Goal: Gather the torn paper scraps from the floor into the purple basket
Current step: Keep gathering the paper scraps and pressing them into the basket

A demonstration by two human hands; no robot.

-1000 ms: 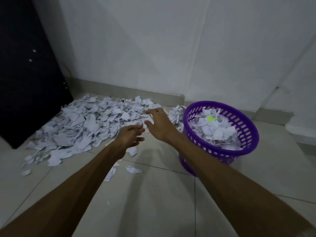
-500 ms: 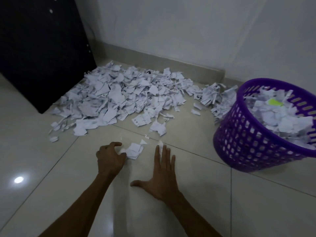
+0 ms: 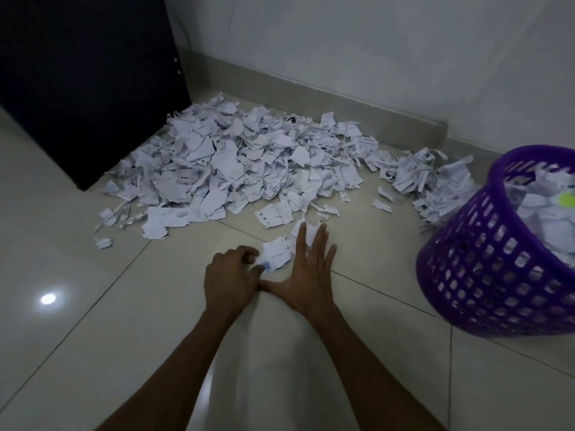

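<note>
White torn paper scraps (image 3: 275, 255) lie bunched on the floor (image 3: 373, 384) between the two hands. Left hand (image 3: 228, 279) has its fingers curled in a grip on the near-left edge of this small bunch. Right hand (image 3: 306, 273) lies flat on the tile with straight, spread fingers, no grip closed, its thumb reaching toward the left hand and its fingertips over more scraps. Beyond the grip, farther from the person, spreads the large pile of scraps (image 3: 249, 163), reaching to the skirting of the wall (image 3: 373, 42). Well to the right of the grip stands the purple basket (image 3: 485, 275), tilted in this view and already holding scraps. Far left beyond the grip stands a dark panel (image 3: 84, 73), the pile touching its base.
</note>
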